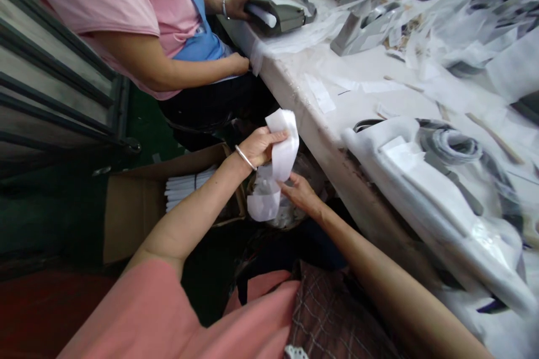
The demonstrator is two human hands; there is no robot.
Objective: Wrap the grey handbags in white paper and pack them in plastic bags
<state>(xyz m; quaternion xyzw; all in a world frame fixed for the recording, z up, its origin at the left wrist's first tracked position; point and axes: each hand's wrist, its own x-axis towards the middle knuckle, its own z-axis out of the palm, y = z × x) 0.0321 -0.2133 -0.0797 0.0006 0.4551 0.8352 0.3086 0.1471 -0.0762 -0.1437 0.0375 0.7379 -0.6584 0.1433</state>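
My left hand [259, 146], with a bangle on the wrist, is closed on the upper part of a white fabric strip [283, 151], holding it up below the table edge. My right hand [300, 193] is just under it, fingers pinched on the strip's lower folded end [263, 205]. Both hands hover over my lap, left of the white worktable [337, 146]. Beneath them lies a heap of more white pieces [286, 216], partly hidden.
A cardboard box [135, 207] on the floor holds stacked white strips [185, 186]. On the table lie a grey-and-white shoe part [446, 148] and scattered white paper. A co-worker in pink sits at the far left, one hand [244, 0] on a dark item.
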